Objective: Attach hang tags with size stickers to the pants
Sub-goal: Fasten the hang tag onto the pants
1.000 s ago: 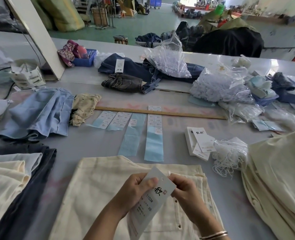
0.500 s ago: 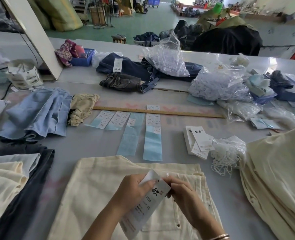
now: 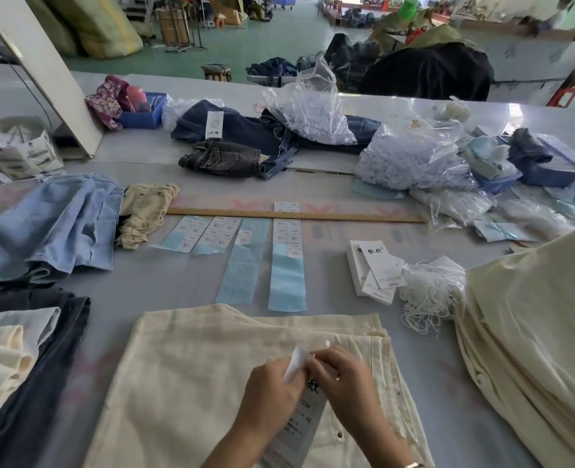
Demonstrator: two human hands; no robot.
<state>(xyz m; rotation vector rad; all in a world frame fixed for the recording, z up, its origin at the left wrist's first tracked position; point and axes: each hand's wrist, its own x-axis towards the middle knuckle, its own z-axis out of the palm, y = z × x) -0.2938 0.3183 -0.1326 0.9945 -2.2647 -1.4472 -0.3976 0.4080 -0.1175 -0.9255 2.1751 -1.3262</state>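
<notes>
Pants (image 3: 194,383): cream pair, flat at the table's near edge, under both hands.
Tag (image 3: 301,410): held above the pants, top bent.
Left hand (image 3: 272,393): fingers curled round the tag's edge.
Right hand (image 3: 345,383): fingertips pinching its top; steady the hole before threading.

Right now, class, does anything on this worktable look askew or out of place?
Yes. The white string loops spill loose from their clear plastic bag onto the grey table, and one white size-sticker sheet lies beyond the wooden ruler, apart from the row.
</notes>
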